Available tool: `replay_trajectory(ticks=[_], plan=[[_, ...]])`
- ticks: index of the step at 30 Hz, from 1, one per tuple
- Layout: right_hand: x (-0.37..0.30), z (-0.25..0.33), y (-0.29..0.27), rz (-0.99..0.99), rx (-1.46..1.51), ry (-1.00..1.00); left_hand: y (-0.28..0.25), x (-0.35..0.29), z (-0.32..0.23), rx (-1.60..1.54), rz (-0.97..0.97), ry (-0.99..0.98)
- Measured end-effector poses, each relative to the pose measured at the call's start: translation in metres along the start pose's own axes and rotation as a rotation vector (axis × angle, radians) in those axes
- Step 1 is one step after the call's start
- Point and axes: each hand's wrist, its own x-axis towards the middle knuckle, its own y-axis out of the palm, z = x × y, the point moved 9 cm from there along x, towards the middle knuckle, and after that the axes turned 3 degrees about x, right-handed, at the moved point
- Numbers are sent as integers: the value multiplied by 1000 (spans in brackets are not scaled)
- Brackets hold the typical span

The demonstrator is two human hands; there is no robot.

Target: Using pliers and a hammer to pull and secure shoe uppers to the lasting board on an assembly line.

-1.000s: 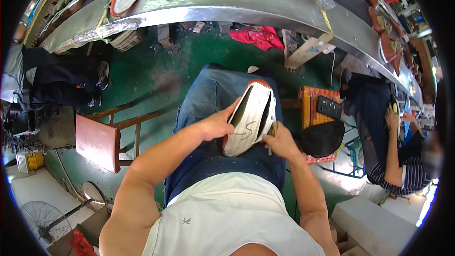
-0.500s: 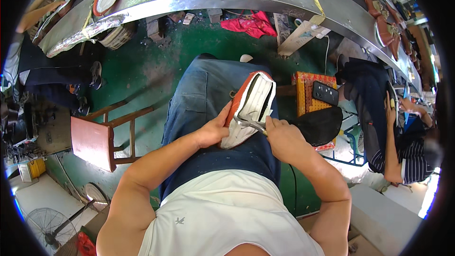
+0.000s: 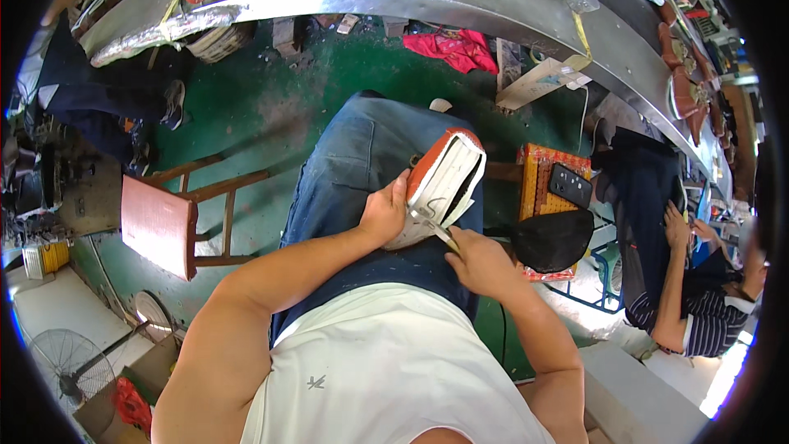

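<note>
At far left stood a stool with a flat reddish-brown seat (image 3: 158, 226). Over the blue denim lap (image 3: 333, 160), the left hand (image 3: 385, 212) held a rust-brown leather shoe with a white underside (image 3: 445, 175), fingers wrapped along its left side. Rightward, the right hand (image 3: 483, 263) was closed around silver metal pliers (image 3: 441, 233), their head against the underside; whether they pinched anything was hard to tell. A weak bite or hard pull could have made them slip and nick the left hand.
</note>
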Motion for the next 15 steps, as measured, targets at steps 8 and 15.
replay_trajectory(ticks=[8, 15], plan=[[-8, -31, -25, -289, -130, 92, 8, -15, -51, 349, 40, 517], [-10, -71, -24, 238, 538, 465, 25, -11, -60, 723, 326, 566]])
